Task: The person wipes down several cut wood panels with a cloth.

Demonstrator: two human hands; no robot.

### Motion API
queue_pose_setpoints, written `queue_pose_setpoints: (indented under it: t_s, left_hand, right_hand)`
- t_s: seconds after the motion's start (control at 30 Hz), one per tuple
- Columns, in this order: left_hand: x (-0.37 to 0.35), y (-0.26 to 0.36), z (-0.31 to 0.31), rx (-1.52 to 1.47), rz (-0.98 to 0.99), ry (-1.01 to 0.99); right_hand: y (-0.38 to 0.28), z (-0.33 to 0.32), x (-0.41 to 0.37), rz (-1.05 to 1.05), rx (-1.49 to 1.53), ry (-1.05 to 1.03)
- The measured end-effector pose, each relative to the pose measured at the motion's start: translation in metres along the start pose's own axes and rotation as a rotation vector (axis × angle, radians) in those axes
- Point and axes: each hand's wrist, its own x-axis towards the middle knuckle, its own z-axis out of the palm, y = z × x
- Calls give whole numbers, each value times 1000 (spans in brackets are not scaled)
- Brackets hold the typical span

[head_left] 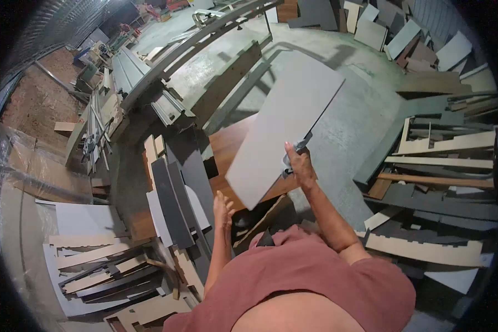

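A long pale grey panel (285, 122) stands tilted in front of me, over a brown wood-look board (227, 146). My right hand (301, 165) is at the panel's right edge, closed on a grey cloth (288, 161) that lies against this edge. My left hand (223, 210) is beside the panel's lower left corner, apart from it, with its fingers extended and nothing seen in them. Dark narrow boards (169, 202) lean to the left of my left hand.
Stacked board offcuts (437, 199) lie on the right, and more cut strips (102, 265) at the lower left. A curved metal rail (188, 47) runs across the upper left. Leaning panels (371, 34) line the back right.
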Motion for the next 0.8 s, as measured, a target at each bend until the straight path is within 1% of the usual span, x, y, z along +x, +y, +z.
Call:
queue_pose_setpoints:
  t_s: [0.03,0.07,0.13,0.17,0.2,0.23,0.27,0.3,0.33,0.37,0.4,0.43,0.47,0.53,0.57,0.6,0.67,0.7,0.73,0.77,0.8]
  left_hand:
    - [-6,18,11,15,178,-102]
    - [-13,39,23,29,351,-190]
    - [-74,111,67,88,575,-293]
    - [-86,127,80,83,650,-342]
    - [-97,138,90,85,730,-386]
    - [-112,147,103,20,799,-376]
    - [-117,150,104,-85,705,-372]
    - [-121,154,105,-196,613,-361]
    - [-120,155,100,-347,349,-358]
    - [-124,154,98,-377,399,-156]
    - [-101,139,87,-477,416,-224]
    - [-101,139,80,-554,380,-249]
    - [-102,136,74,-632,336,-274]
    - [-94,126,61,-554,265,-346]
    - [-100,124,65,-554,328,-313]
    - [-102,124,65,-538,372,-355]
    - [-87,105,67,-609,454,-321]
    - [-87,101,64,-593,453,-311]
    - [-87,99,60,-579,452,-298]
    - [-92,102,62,-684,478,-363]
    - [-98,107,61,-679,460,-368]
  right_hand:
    - [-17,1,-2,-143,-91,8]
    - [-17,3,1,-154,-101,-10]
    - [-12,13,-1,-217,-236,25]
    - [-49,18,-13,-63,-415,-80]
    - [-47,25,-18,-72,-418,-133]
    - [-44,28,-22,-466,-628,-92]
    - [-39,30,-25,-877,-808,-32]
    - [-18,34,-26,-974,-851,-45]
    - [-16,36,-33,-994,-837,-65]
    - [-13,36,-40,-1003,-791,-192]
    - [-13,38,-44,-1004,-746,-310]
    - [-38,40,-53,-1041,-836,-386]
    - [-38,39,-57,-983,-872,-584]
    - [-48,47,-65,-941,-797,-790]
    - [-52,57,-65,-947,-832,-826]
    - [-55,67,-62,-966,-829,-776]
    - [-62,86,-51,-1002,-816,-675]
    - [-65,95,-43,-1022,-805,-629]
    - [-66,103,-31,-1010,-804,-636]
    - [-44,114,-10,-1164,-956,-462]
    - [-21,121,3,-1322,-1102,-291]
